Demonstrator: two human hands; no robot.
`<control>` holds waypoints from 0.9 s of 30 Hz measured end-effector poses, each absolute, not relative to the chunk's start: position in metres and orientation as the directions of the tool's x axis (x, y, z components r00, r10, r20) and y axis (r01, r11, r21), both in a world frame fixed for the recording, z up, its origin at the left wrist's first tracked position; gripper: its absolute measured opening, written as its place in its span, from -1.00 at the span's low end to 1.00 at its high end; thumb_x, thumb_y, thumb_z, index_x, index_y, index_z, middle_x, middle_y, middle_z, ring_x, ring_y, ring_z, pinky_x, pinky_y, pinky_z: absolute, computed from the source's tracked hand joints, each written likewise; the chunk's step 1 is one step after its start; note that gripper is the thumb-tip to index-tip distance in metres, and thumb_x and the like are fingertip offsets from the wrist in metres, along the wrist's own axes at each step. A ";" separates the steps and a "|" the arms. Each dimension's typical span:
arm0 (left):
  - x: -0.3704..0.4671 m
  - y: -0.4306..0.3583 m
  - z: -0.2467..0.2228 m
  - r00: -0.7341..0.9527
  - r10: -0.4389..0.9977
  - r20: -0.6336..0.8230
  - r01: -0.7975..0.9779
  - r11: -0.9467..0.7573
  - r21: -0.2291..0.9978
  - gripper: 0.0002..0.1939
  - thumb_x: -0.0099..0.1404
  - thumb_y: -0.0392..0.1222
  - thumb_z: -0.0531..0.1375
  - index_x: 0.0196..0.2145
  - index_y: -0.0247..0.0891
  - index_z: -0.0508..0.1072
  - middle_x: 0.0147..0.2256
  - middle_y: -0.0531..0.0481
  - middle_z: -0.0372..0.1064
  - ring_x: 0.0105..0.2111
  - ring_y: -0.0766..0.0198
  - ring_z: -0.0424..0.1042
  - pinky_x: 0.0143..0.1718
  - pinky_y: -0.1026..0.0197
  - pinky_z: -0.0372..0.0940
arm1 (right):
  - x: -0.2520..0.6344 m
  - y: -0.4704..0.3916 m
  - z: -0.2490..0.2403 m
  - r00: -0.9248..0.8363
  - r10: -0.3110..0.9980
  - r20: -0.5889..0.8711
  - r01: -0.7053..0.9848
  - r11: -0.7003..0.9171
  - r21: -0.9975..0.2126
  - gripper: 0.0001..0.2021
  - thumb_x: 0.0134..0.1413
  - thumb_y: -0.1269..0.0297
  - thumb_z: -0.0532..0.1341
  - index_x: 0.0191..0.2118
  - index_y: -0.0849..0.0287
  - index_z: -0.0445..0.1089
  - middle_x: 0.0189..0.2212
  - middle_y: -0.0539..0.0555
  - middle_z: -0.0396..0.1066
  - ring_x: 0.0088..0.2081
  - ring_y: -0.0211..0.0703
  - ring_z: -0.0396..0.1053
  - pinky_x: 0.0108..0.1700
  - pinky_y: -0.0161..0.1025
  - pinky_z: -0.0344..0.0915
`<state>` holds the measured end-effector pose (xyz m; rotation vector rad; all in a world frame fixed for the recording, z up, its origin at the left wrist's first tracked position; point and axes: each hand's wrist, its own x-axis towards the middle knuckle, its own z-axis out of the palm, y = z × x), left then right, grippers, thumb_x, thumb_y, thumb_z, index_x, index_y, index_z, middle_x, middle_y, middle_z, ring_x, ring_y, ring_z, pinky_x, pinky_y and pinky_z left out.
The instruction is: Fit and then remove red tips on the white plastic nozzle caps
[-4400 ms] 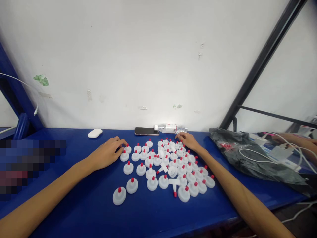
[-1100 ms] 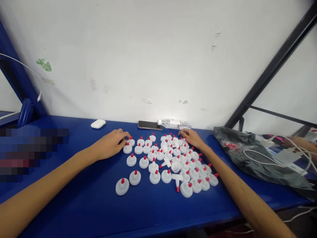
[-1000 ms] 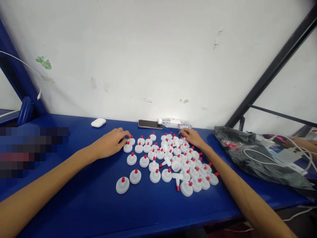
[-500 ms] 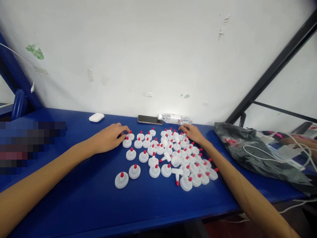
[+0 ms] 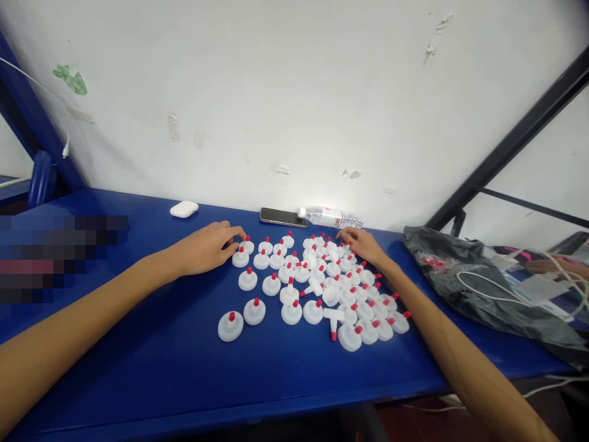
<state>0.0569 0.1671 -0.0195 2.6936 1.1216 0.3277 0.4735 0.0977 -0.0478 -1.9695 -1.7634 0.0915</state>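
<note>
Many white round caps with red-tipped nozzles stand on the blue table point(image 5: 151, 362), most of them packed together right of the middle. My left hand point(image 5: 209, 247) rests at the left edge of the group, thumb and fingers apart beside a cap point(image 5: 247, 246) at the back left. At the back right, my right hand point(image 5: 361, 244) lies over the edge of the cluster with its fingers curved; the fingertips are partly hidden among the caps. A front-left cap point(image 5: 230, 326) stands apart from the cluster. One cap point(image 5: 334, 315) lies on its side.
Along the wall are a white case point(image 5: 184, 209), a phone point(image 5: 283, 217) and a clear bottle point(image 5: 329, 217). A dark plastic bag point(image 5: 478, 294) with cables and packets covers the right side. A metal post point(image 5: 510, 138) slants behind it.
The view has shifted slightly, so the table and its objects appear a little further right and mostly higher. Both hands stay in nearly the same places beside the caps.
</note>
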 end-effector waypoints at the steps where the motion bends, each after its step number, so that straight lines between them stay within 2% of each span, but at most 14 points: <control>1: 0.057 0.167 -0.019 0.688 0.715 0.121 0.670 -0.691 0.271 -0.64 0.37 -0.02 -0.03 0.01 -0.05 0.42 -0.22 -0.06 0.38 -0.21 0.09 0.40 -0.22 0.11 0.26 | 0.474 0.098 -0.048 0.163 0.950 0.268 0.916 -0.045 -0.398 -0.72 0.26 0.22 0.07 -0.23 0.13 0.54 -0.28 0.04 0.56 -0.31 -0.14 0.42 -0.26 -0.29 0.21; 9: 0.057 0.167 -0.019 0.693 0.708 0.138 0.663 -0.701 0.264 -0.64 0.35 -0.03 -0.02 0.00 -0.05 0.44 -0.23 -0.05 0.40 -0.22 0.09 0.42 -0.24 0.13 0.27 | 0.475 0.098 -0.049 0.167 0.950 0.265 0.917 -0.050 -0.397 -0.70 0.26 0.19 0.06 -0.22 0.13 0.53 -0.29 0.04 0.56 -0.33 -0.14 0.42 -0.28 -0.29 0.21; 15: 0.057 0.163 -0.017 0.727 0.668 0.156 0.609 -0.733 0.304 -0.51 0.48 0.06 -0.22 -0.09 -0.11 0.45 -0.25 -0.03 0.41 -0.15 0.10 0.41 -0.08 0.07 0.25 | 0.473 0.098 -0.047 0.166 0.949 0.269 0.919 -0.050 -0.392 -0.71 0.24 0.23 0.06 -0.24 0.12 0.54 -0.29 0.03 0.56 -0.34 -0.15 0.42 -0.29 -0.29 0.21; 20: 0.058 0.161 -0.017 0.741 0.650 0.166 0.571 -0.741 0.353 -0.52 0.48 0.14 -0.18 -0.08 -0.09 0.44 -0.19 0.00 0.44 -0.11 0.12 0.41 -0.01 0.08 0.23 | 0.472 0.098 -0.046 0.161 0.950 0.268 0.917 -0.043 -0.396 -0.72 0.24 0.24 0.06 -0.24 0.11 0.53 -0.25 0.03 0.56 -0.30 -0.14 0.43 -0.25 -0.29 0.22; 27: 0.059 0.157 -0.015 0.725 0.664 0.182 0.567 -0.726 0.390 -0.43 0.48 0.18 -0.27 -0.11 -0.09 0.45 -0.24 0.01 0.45 -0.16 0.12 0.42 -0.04 0.08 0.25 | 0.472 0.098 -0.046 0.157 0.951 0.268 0.916 -0.038 -0.400 -0.72 0.23 0.23 0.07 -0.25 0.12 0.53 -0.28 0.02 0.56 -0.34 -0.16 0.43 -0.28 -0.29 0.21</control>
